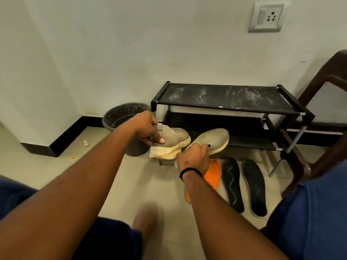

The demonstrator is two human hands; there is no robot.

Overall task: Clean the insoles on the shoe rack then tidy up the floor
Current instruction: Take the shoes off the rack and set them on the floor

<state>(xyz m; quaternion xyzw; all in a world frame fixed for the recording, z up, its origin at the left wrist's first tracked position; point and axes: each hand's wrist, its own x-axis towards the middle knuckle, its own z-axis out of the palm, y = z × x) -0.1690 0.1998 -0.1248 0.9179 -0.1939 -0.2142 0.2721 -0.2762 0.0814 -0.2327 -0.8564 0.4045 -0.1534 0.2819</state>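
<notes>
Your left hand [148,128] and right hand [195,156] each grip a beige knit sneaker [172,141]; two black foam insoles [242,184] remain on the floor, untidied.

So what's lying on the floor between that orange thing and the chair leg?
Two black insoles lie side by side on the floor tiles between the orange insole and the brown chair, as the head view shows.
</notes>
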